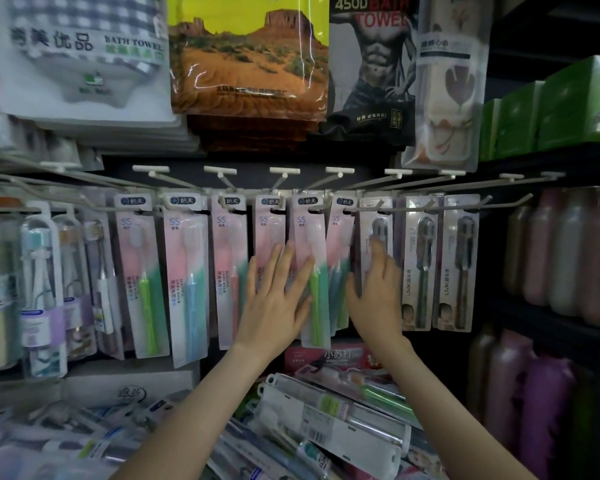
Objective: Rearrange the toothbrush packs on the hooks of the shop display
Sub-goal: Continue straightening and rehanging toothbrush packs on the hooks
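Note:
A row of pink-and-green toothbrush packs (187,278) hangs from white wire hooks (371,207) across the display. My left hand (274,299) lies flat with spread fingers against the middle packs, touching the pack with a green brush (310,237). My right hand (374,292) grips the side edge of a grey toothbrush pack (378,216) hanging just right of the pink ones, thumb on its left edge and fingers on its front. Two more grey packs (421,265) hang further right.
Bagged bath towels (246,57) hang above the hooks. Clear toothbrush sets (42,289) hang at the left. Loose boxed brushes (329,414) pile up on the shelf below my arms. Bottles (561,258) and green boxes (548,109) fill the shelves at the right.

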A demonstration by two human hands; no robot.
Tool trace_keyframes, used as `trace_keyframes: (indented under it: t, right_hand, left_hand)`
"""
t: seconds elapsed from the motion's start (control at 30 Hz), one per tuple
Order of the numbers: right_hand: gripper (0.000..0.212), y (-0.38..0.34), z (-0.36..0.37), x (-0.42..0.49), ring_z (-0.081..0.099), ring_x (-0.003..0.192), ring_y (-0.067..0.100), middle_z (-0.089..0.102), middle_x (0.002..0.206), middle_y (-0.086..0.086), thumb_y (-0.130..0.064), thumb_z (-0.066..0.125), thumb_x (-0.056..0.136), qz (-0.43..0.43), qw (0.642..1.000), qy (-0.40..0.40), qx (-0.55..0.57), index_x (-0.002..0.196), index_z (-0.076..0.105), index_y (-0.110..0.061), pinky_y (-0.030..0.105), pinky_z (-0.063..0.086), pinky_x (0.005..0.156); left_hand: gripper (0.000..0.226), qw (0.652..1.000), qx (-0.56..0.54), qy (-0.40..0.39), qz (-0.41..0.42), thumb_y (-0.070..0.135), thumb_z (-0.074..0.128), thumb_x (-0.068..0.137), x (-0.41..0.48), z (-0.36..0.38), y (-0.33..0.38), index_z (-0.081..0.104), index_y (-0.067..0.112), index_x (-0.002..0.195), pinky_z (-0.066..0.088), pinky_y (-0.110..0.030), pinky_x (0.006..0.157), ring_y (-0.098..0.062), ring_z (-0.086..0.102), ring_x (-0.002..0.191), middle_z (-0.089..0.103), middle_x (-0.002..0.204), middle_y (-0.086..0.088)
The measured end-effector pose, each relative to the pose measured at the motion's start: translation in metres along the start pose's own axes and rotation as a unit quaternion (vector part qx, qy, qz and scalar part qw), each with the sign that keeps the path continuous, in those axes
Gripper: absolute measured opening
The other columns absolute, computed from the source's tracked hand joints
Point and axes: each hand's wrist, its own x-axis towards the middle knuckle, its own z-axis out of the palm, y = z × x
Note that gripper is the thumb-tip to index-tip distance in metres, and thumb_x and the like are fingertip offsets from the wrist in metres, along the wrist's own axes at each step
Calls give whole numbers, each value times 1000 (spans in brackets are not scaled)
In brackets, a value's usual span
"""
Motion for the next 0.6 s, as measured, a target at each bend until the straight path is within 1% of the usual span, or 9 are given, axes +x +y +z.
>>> trace_keyframes:
  t: [0.07, 0.1, 0.2, 0.27, 0.37, 0.47, 0.53, 0.6]
  right_hand:
    - [65, 7, -3, 3, 34, 122, 28, 37, 135, 15, -15, 56, 89, 48, 997, 44, -38, 144, 23, -11, 42, 35, 99]
    - [66, 11, -5, 5, 33, 123, 28, 36, 137, 15, -17, 57, 89, 72, 995, 47, -57, 144, 22, -10, 42, 34, 100]
    - [75, 23, -8, 11, 28, 131, 29, 30, 143, 17, -28, 58, 90, 116, 990, 0, -80, 147, 14, -7, 40, 29, 107]
    - [78, 29, -8, 14, 28, 133, 29, 30, 144, 17, -32, 58, 91, 135, 988, -36, -67, 148, 11, -6, 40, 30, 108]
    - [70, 34, -6, 17, 38, 126, 31, 40, 137, 19, -30, 56, 93, 151, 985, -61, -53, 146, 17, -5, 40, 38, 103]
    - [55, 35, -7, 17, 46, 119, 31, 47, 132, 19, -24, 46, 98, 157, 984, -77, -41, 144, 23, -6, 38, 41, 95]
    - [53, 36, -9, 18, 41, 126, 29, 41, 141, 17, -22, 40, 100, 172, 981, -88, -15, 147, 20, -8, 37, 38, 99]
    - [54, 39, -13, 19, 32, 136, 26, 31, 150, 12, -21, 38, 101, 171, 980, -102, 12, 150, 15, -14, 36, 31, 107]
  left_hand:
    - [59, 1000, -4, -1, -4, 47, 30, 98, 0, 1, 5, 25, 20, 150, 0, -47, 117, -29, 13, 144, 15, 156, -13]
    - [60, 1000, -5, -5, -7, 49, 28, 98, -1, 3, 7, 24, 20, 150, -2, -45, 117, -29, 11, 144, 12, 157, -12]
    - [63, 1000, 9, -23, -18, 52, 28, 96, -4, 16, 10, 19, 22, 151, -1, -45, 116, -30, 7, 145, 5, 159, -12]
    - [64, 999, 13, -23, -20, 51, 31, 96, -4, 25, 12, 19, 22, 151, 2, -48, 116, -30, 2, 146, -2, 159, -11]
    - [66, 1000, 18, -6, -17, 46, 37, 94, 0, 30, 15, 16, 23, 152, 3, -52, 115, -30, -3, 146, -10, 159, -10]
    - [68, 1000, 18, 7, -1, 43, 38, 92, 6, 26, 22, 10, 26, 152, -5, -50, 115, -29, -7, 146, -11, 159, -10]
    - [66, 999, 14, 15, 25, 41, 36, 93, 12, 21, 29, 9, 27, 152, -9, -47, 115, -27, -7, 146, -11, 158, -9]
    - [62, 998, 24, 13, 50, 40, 34, 95, 17, 19, 34, 13, 26, 152, -10, -48, 115, -27, -5, 146, -7, 159, -9]
